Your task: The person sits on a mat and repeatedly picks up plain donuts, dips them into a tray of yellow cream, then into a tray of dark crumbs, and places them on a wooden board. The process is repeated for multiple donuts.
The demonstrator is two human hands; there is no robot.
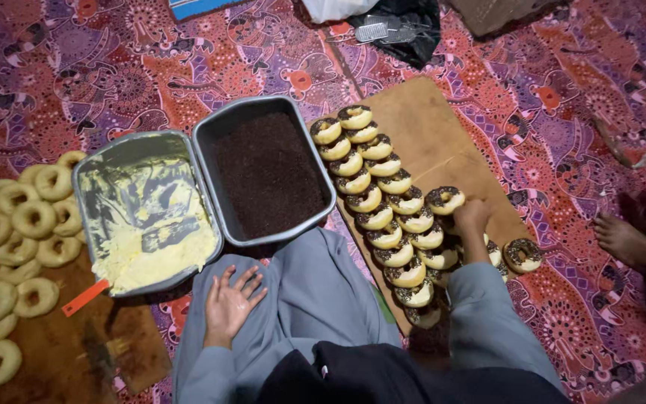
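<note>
Our right hand [472,215], grip closed on a sprinkled doughnut [445,199], sits center right; our left hand [229,303] rests flat and open, lower middle.

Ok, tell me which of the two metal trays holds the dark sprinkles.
The right-hand tray, next to the board of topped doughnuts. It is filled with dark brown sprinkles; the left tray holds pale yellow cream.

Long grey-blue sleeves, matching trousers, perhaps a black top.
</note>
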